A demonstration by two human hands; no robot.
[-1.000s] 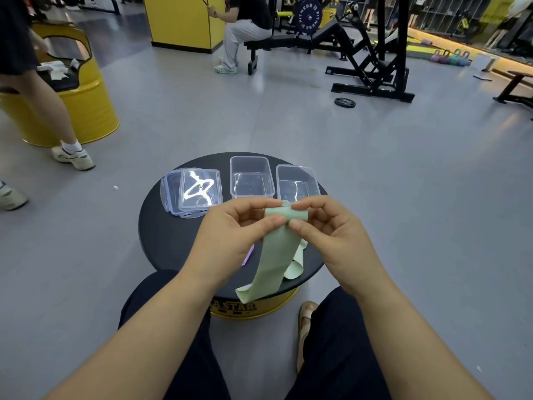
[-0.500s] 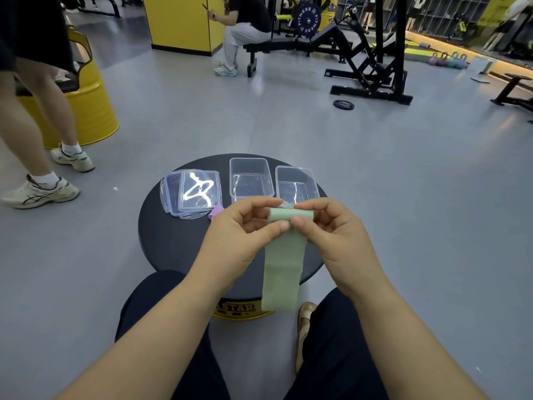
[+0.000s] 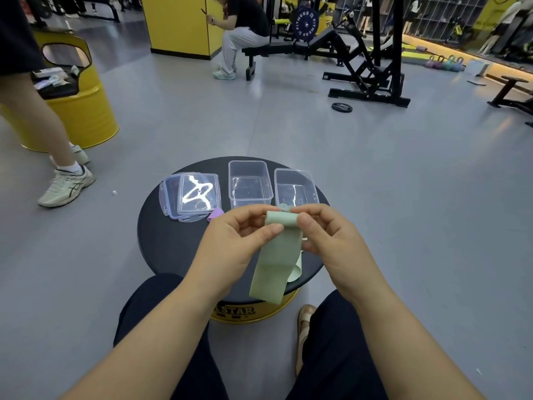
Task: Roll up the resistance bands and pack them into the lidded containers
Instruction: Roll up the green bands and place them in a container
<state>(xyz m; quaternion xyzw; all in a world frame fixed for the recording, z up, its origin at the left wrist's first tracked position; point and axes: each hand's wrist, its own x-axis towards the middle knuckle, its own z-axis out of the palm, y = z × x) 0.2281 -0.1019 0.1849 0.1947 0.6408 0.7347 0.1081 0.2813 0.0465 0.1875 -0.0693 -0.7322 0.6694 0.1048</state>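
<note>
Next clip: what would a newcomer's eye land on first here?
First the pale green band in the centre of the view: the left hand and right hand pinch its rolled top end, and the rest hangs loose over the near edge of the round black table. Behind it on that table stand a middle box and a right box, both clear and open, with stacked lids to their left.

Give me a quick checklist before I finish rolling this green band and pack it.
1. Grip: left hand and right hand both pinch the green band's rolled end: ok.
2. Band fully rolled: not ok, a long tail hangs loose.
3. Roll tightness: cannot tell.
4. Open, empty middle container: ok.
5. Container lids off, stacked at the left: ok.
</note>
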